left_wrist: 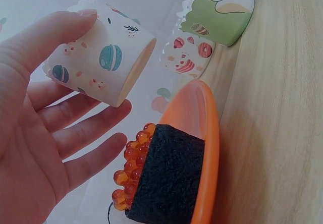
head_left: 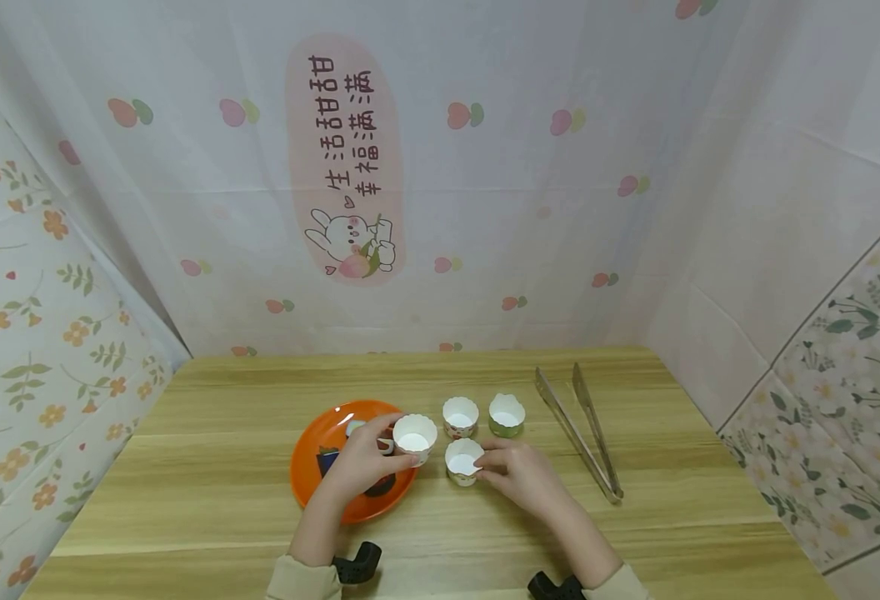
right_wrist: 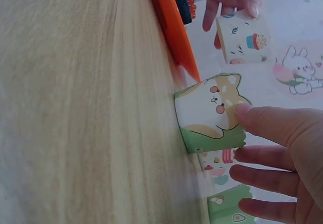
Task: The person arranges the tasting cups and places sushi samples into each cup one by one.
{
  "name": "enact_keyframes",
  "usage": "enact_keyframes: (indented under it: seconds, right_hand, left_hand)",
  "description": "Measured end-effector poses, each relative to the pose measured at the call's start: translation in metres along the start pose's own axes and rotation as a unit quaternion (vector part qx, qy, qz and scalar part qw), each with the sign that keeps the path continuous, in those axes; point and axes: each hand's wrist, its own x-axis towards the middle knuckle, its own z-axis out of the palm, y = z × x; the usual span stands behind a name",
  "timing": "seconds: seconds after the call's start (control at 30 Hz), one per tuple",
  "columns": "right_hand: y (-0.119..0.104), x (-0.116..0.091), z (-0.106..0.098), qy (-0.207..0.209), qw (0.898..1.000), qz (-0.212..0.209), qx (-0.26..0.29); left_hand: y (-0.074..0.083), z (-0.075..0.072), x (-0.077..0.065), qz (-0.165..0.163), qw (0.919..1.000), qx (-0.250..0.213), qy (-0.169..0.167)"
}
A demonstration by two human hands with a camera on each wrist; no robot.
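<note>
In the left wrist view, my left hand (left_wrist: 35,143) holds a white paper baking cup (left_wrist: 108,65) printed with macarons, thumb on its side and fingers below. The head view shows this cup (head_left: 415,437) raised by the right rim of an orange plate (head_left: 302,483). My right hand (head_left: 522,477) pinches the rim of another baking cup (right_wrist: 209,113), which has a dog face and green base and stands on the table. Behind it are a white cup (head_left: 460,430) with red prints and a green cup (head_left: 507,428).
On the plate lies a toy roe sushi (left_wrist: 169,178) wrapped in black, with other pieces partly hidden by my left hand. Metal tongs (head_left: 577,433) lie spread on the wooden table (head_left: 207,467) to the right. A printed curtain (head_left: 485,208) hangs behind the table.
</note>
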Motion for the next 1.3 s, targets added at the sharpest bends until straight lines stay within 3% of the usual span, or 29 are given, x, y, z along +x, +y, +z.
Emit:
enact_keyframes:
  seconds: [0.4, 0.93, 1.3]
  right_hand:
    - [-0.004, 0.0, -0.009, 0.015, 1.0, -0.023, -0.006]
    - [-0.017, 0.005, -0.02, 0.05, 0.998, -0.013, 0.025]
    - [-0.031, 0.016, -0.025, 0.066, 0.996, -0.05, 0.035]
  left_hand:
    - [0.002, 0.001, -0.001, 0.01, 0.9999, -0.011, -0.008]
    - [0.004, 0.004, -0.001, 0.019, 0.9997, -0.004, -0.013]
    - [0.004, 0.004, -0.001, 0.016, 0.9997, -0.008, -0.019]
